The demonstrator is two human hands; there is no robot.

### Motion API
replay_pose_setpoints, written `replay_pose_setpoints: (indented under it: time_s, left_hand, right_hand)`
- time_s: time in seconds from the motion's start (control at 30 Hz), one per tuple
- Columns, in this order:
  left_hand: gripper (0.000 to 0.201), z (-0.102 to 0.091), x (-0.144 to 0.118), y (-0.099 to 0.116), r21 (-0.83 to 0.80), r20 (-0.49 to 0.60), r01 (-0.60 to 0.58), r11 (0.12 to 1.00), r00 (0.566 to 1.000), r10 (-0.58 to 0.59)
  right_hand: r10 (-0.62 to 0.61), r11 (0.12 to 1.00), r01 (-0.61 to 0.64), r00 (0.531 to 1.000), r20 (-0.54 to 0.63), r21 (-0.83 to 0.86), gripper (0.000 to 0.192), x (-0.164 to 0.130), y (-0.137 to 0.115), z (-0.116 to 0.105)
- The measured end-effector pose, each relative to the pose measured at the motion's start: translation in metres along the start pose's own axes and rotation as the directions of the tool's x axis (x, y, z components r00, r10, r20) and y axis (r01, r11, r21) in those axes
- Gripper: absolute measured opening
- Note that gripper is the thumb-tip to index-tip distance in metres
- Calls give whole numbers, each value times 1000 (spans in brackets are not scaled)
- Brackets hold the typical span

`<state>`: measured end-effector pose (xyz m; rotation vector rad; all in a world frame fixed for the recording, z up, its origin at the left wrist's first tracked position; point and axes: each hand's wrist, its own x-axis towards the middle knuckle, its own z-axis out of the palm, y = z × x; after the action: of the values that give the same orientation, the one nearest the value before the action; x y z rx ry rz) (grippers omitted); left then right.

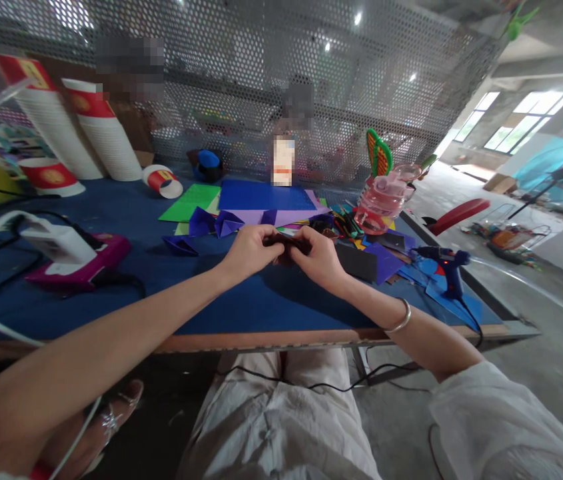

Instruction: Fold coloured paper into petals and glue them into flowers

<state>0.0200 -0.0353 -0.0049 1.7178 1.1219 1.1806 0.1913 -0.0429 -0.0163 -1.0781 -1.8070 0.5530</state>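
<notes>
My left hand (254, 251) and my right hand (318, 257) meet above the blue tabletop, thumbs and fingers pinched on a small piece of dark folded paper (286, 241). Much of that piece is hidden behind my fingers. Just past my left hand stand folded purple paper pieces (202, 222), with another purple fold (181, 245) lying nearer. Beyond both hands is a stack of coloured sheets, a blue sheet (266, 197) on top and a green sheet (190, 202) at its left. A black paper piece (356, 262) lies beside my right hand.
A glue gun (448, 267) rests on blue paper at the right, its cord over the edge. A pink container (381, 203) stands behind it. At the left are a magenta power strip (78, 263) and stacked paper cups (106, 133). A perforated metal screen (241, 80) borders the back.
</notes>
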Motion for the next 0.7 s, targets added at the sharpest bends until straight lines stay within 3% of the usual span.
replay_pose_setpoints:
  time_s: [0.2, 0.37, 0.7]
  left_hand:
    - [10, 1, 1, 3, -211, -39, 51, 976, 997, -60]
    - [5, 4, 0, 9, -342, -37, 151, 927, 984, -174]
    - [8, 7, 0, 3, -354, -37, 195, 915, 974, -222]
  right_hand:
    - [28, 986, -27, 1000, -4, 163, 23, 2, 0, 1]
    - [3, 993, 1, 1000, -30, 116, 26, 2, -3, 0]
    - [-78, 997, 79, 996, -46, 21, 12, 1, 0, 2]
